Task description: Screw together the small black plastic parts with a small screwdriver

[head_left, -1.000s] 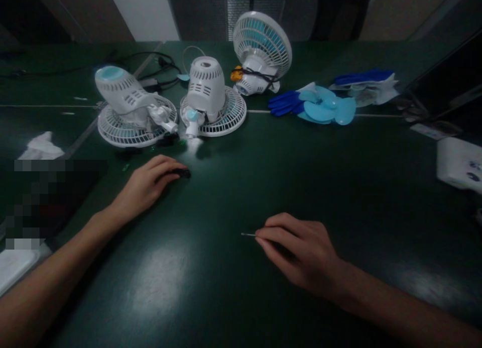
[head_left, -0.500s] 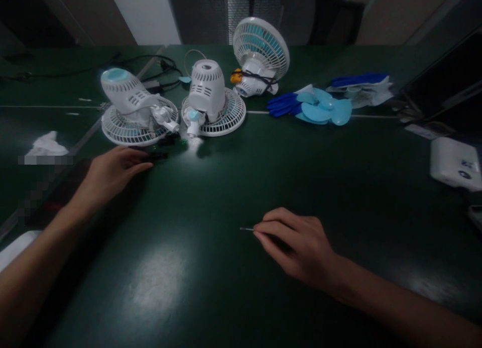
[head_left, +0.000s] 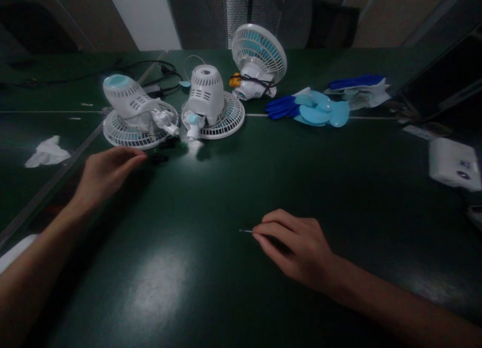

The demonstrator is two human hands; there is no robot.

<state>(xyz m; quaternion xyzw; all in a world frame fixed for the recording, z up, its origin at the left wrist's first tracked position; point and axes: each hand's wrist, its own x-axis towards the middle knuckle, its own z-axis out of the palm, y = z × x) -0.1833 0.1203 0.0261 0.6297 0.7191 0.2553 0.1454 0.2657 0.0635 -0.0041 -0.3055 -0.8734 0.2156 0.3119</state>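
My right hand (head_left: 297, 247) is closed in a pinch on a thin metal rod (head_left: 246, 231), perhaps a screwdriver bit. Its short tip points left, just above the green table; the rest is hidden in the fingers. At the left, my left hand (head_left: 109, 172) has thumb and fingers drawn together, low over the table. A small dark piece (head_left: 158, 158) lies right by those fingertips, too dim to name. Beyond it, a white fan (head_left: 141, 112) rests face down on its grille, with a second face-down fan (head_left: 205, 99) to its right.
A third fan (head_left: 258, 59), its cord wrapped round it, leans farther back. Blue gloves (head_left: 282, 107) and light-blue fan blades (head_left: 322, 109) lie right of it, with more gloves (head_left: 359, 89) behind. A white box (head_left: 454, 162) stands far right; crumpled white cloth (head_left: 48, 151) lies left.
My left hand has drawn back slightly to the left, its fingertips now at the near end of the dark piece. My right hand holds the rod almost still. The view has tilted slightly.
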